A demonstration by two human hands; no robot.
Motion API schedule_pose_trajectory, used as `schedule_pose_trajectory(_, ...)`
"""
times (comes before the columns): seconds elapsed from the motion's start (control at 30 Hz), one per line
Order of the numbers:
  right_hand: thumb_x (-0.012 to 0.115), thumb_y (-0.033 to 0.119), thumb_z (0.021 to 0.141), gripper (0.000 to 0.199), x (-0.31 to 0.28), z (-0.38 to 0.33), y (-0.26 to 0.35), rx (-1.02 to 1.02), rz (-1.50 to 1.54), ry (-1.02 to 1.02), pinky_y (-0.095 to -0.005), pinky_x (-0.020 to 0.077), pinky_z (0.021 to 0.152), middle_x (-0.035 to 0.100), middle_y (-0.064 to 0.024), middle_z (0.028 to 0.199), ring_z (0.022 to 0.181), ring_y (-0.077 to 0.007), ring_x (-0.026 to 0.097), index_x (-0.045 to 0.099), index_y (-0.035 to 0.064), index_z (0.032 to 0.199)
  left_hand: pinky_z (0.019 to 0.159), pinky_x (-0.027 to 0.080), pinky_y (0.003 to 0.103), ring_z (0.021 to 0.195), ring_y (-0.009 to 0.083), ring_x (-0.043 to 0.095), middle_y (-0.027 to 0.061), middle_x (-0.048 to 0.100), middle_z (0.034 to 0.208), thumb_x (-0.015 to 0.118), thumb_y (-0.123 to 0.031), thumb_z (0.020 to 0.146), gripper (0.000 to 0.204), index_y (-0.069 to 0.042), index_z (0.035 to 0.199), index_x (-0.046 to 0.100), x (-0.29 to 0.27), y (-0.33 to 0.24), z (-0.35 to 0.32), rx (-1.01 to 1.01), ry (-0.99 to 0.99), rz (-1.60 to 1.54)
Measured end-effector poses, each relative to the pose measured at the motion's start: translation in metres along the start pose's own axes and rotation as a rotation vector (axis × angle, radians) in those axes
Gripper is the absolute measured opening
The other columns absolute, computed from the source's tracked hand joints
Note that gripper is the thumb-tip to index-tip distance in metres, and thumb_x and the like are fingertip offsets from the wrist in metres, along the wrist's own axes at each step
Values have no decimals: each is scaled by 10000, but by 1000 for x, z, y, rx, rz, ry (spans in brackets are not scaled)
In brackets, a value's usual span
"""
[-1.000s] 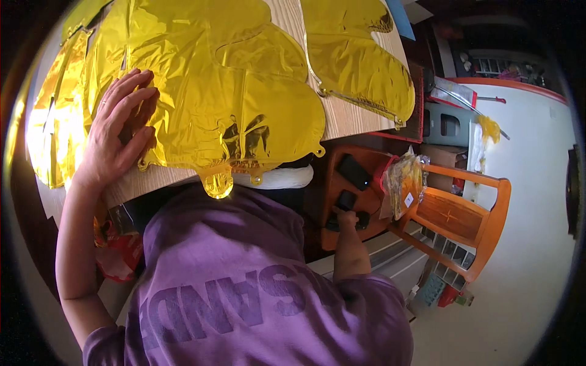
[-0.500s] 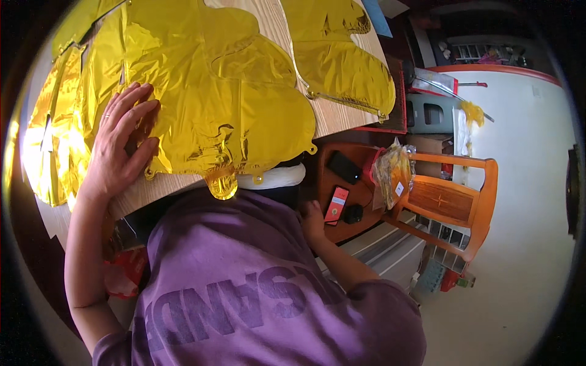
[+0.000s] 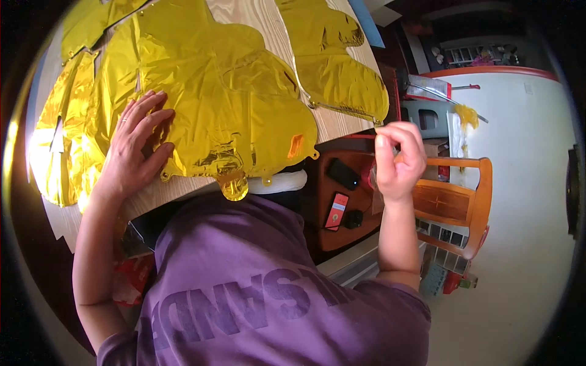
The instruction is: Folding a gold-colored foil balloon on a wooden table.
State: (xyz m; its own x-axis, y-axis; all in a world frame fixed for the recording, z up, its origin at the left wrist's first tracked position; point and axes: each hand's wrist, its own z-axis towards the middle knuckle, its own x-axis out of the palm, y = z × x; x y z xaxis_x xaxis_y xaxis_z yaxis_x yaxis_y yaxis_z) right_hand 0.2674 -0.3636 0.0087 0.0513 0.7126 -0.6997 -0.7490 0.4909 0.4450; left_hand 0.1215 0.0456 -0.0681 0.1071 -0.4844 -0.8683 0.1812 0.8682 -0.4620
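Flat, uninflated gold foil balloons cover the wooden table. My left hand (image 3: 137,140) rests with spread fingers on the large foil balloon (image 3: 238,122), near its left part; a rounded tail (image 3: 234,185) hangs from its near edge. At the right lies a second foil balloon (image 3: 342,79), its lower corner reaching the table's right edge. My right hand (image 3: 400,160) is raised just off that corner, thumb and forefinger brought together in a pinch. Whatever sits between those fingertips is too small to make out, and I cannot tell whether they touch the balloon's tab.
Beside the table, an orange wooden chair (image 3: 452,206) bears a black phone (image 3: 343,174), a phone with a red screen (image 3: 336,211) and a small black case (image 3: 353,219). A grey plastic crate (image 3: 424,117) stands behind it. The table's bare wood (image 3: 351,127) shows at the right edge.
My right hand has risen from beside my body to the right balloon's corner, fingertips pinched. My left hand stays on the large balloon; the view has shifted slightly.
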Motion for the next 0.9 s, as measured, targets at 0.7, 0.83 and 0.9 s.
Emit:
schedule_pose_trajectory(0.7, 896, 196, 642, 657, 44, 34, 36, -296, -2, 648, -455, 471, 995, 593, -141, 1231, 1125, -365, 569, 640, 71, 1234, 1184, 333, 530, 1411, 424, 431, 204, 511, 1462, 739, -129, 789, 520, -33, 1287, 622, 3, 5, -4, 22, -64, -38)
schedule_pose_trajectory(0.83, 900, 256, 648, 788, 54, 13, 43, -345, -47, 686, -495, 420, 1061, 526, -145, 1331, 1221, -370, 503, 573, 84, 1344, 1211, 282, 552, 1430, 411, 409, 194, 499, 1472, 742, -190, 827, 528, -66, 1322, 604, 0, 5, -2, 46, -42, -60)
schedule_pose_trajectory(0.9, 892, 277, 665, 783, 64, 6, 44, -393, -1, 660, -503, 416, 1055, 521, -151, 1335, 1203, -379, 501, 563, 84, 1348, 1215, 273, 557, 1439, 405, 401, 192, 488, 1479, 742, -212, 841, 529, -76, 1331, 597, -1, 6, -4, 36, -40, -61)
